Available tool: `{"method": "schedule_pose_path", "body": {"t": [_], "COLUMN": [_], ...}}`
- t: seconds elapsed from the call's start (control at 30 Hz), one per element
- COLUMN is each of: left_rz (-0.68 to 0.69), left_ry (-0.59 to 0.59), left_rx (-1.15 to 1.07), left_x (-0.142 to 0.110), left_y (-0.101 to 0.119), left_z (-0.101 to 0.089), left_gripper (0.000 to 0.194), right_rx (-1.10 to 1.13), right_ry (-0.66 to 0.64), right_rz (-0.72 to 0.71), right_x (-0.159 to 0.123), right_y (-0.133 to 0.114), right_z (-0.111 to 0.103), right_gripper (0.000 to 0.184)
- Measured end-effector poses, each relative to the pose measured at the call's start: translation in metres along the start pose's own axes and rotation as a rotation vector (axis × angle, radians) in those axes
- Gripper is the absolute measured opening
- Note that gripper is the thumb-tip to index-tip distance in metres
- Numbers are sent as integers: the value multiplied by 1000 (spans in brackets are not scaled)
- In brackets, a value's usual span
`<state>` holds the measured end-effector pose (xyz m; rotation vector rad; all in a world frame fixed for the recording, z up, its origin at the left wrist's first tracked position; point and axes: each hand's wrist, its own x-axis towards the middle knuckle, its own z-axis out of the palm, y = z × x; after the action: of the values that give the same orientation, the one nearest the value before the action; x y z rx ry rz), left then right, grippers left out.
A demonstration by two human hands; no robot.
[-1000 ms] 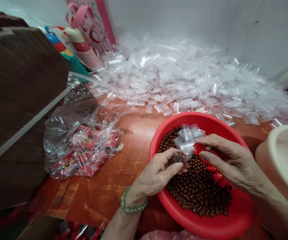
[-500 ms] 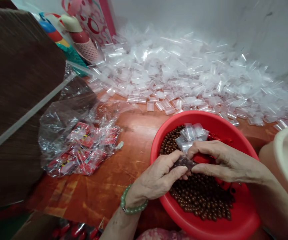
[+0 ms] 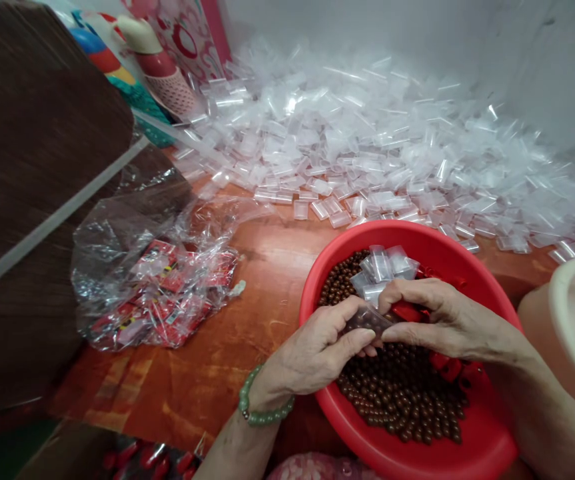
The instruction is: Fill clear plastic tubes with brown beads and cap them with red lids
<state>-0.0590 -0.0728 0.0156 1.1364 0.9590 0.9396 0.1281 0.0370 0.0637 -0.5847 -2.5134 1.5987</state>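
Over a red basin [image 3: 317, 283] my two hands meet at a small clear plastic bag [image 3: 368, 320] with brown beads inside. My left hand [image 3: 324, 343], with a green bead bracelet [image 3: 267, 417] at the wrist, pinches the bag's left side between thumb and fingers. From the right, the thumb and forefinger of my right hand [image 3: 452, 327] close on the bag's other edge. Loose brown beads [image 3: 407, 400] fill much of the basin beneath. Several clear bags [image 3: 384, 267] lie on the beads behind my hands. Small red pieces [image 3: 450, 367] sit partly hidden under my right hand.
A wide heap of small clear bags [image 3: 367, 147] spreads along the wall. Left on the table [image 3: 267, 267] lies a large plastic bag of red packets [image 3: 172, 293]. A brown carton [image 3: 42, 200] borders the left, a cream bucket [image 3: 562, 307] the right. Bottles [image 3: 154, 67] stand behind.
Both hands stay at the small bag over the basin, with only a slight shift of the fingers. The view has moved a little.
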Motion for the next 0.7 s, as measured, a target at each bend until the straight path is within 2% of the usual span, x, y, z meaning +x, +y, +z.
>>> {"method": "schedule_pose_path", "body": {"t": [0.3, 0.5, 0.6, 0.7], "left_rz": [-29, 0, 7, 25], "left_ry": [16, 57, 86, 124], "left_rx": [-172, -342, -358, -330], "left_x": [0, 2, 3, 4], "left_y": [-1, -6, -5, -1], "left_z": [3, 1, 2, 4], "left_gripper": [23, 32, 32, 25], "right_rx": [-38, -84, -121, -64], "right_ry": [120, 77, 158, 275], "right_rz": [70, 78, 136, 208], "right_x": [-5, -17, -20, -16], "right_y": [-1, -5, -4, -1], "right_z": [-2, -5, -1, 7], "right_gripper": [15, 22, 26, 27]}}
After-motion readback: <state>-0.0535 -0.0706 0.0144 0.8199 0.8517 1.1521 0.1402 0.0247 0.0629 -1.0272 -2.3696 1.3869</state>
